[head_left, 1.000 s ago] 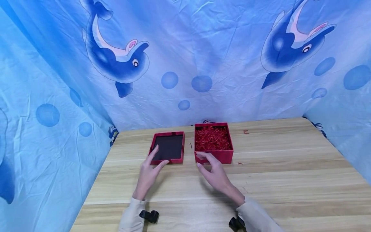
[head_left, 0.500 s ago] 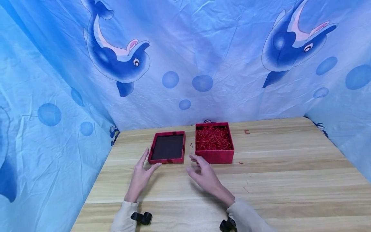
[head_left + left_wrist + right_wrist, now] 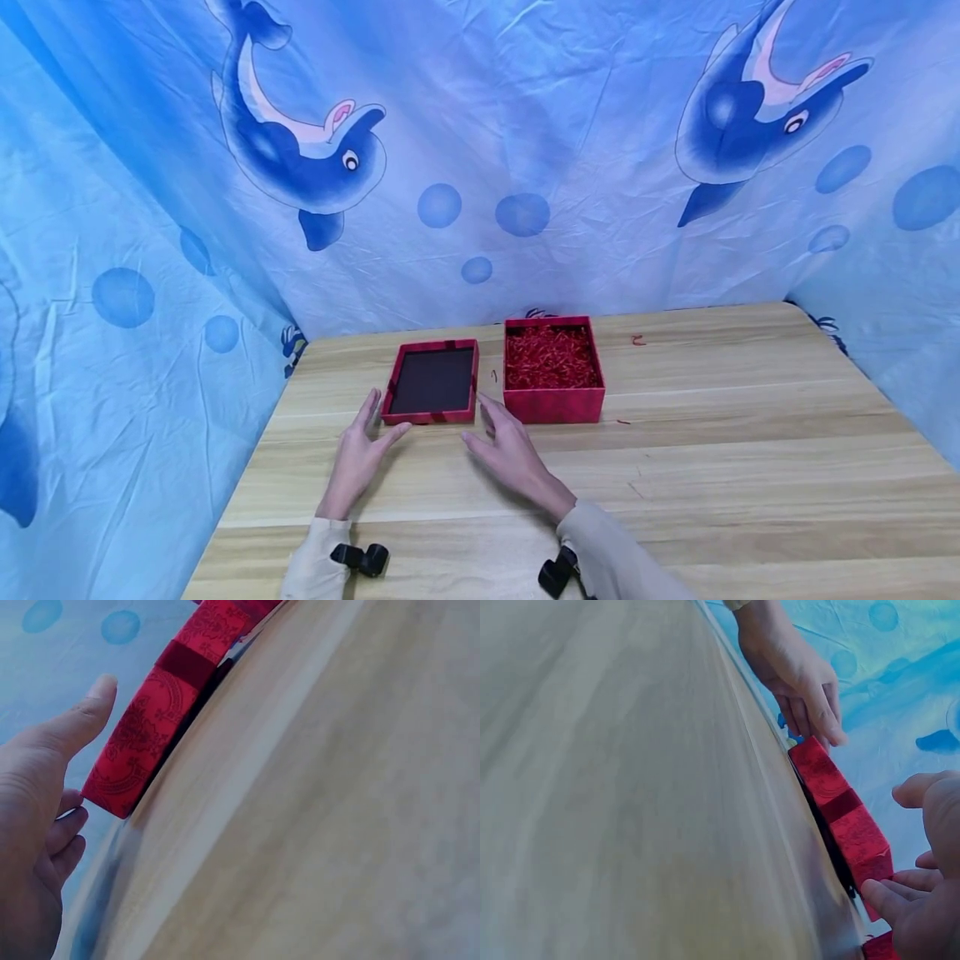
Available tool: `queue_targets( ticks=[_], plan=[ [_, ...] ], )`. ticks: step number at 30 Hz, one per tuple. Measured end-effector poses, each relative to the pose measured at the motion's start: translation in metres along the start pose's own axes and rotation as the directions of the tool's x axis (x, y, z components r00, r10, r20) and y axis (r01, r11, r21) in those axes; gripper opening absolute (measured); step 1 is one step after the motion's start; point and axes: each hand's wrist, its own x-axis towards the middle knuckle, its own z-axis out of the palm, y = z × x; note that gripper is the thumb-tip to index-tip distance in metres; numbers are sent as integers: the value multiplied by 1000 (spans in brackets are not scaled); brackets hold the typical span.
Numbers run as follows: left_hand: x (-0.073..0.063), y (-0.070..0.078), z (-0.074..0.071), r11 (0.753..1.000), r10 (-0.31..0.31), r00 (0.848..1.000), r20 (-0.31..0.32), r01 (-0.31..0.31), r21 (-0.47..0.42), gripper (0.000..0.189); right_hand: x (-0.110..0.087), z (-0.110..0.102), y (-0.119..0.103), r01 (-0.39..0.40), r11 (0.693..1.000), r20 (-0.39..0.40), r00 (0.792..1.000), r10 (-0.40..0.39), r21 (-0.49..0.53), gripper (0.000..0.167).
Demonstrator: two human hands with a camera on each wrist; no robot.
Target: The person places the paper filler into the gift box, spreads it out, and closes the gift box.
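An upturned red box lid [image 3: 435, 379] with a black inside lies on the wooden table. My left hand [image 3: 356, 458] is at its near left corner, thumb and fingers spread apart. In the left wrist view the lid's patterned side [image 3: 146, 731], with a dark red band, shows beyond the thumb. At the near right corner is my right hand [image 3: 514, 454], fingers extended. The right wrist view has those fingers [image 3: 889, 900] right at the lid's end [image 3: 870, 855]. Just right of the lid stands a red box [image 3: 553, 407] filled with red shredded paper [image 3: 551, 358].
Stray paper shreds [image 3: 637, 340] lie on the wooden table [image 3: 750, 450], one of them between lid and box. Behind the table's far edge hangs a blue curtain [image 3: 585, 258] with dolphins and bubbles. A small black camera sits on each wrist.
My right hand has moved left, from in front of the red box to the lid's right corner. My left hand has drawn back and left from over the lid's edge to its left corner.
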Motion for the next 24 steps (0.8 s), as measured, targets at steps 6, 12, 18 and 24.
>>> queue_targets(
  ticks=[6, 12, 18, 24],
  plan=[
    [5, -5, 0, 999, -10, 1000, 2, 10, 36, 105, 6, 6, 5, -19, 998, -21, 1000, 18, -65, 73],
    [9, -7, -1, 998, -5, 1000, -3, 5, 64, 101, 18, 15, 8, -43, 992, -30, 999, 40, -115, 76],
    [12, -9, -1, 996, 4, 1000, -16, -2, 91, 96, 26, 22, 12, -90, 990, -50, 995, 85, -109, 78],
    [12, -9, 0, 995, 35, 999, -28, -32, 97, 85, 30, 24, 19, -93, 986, -48, 995, 87, -140, 78]
  ],
)
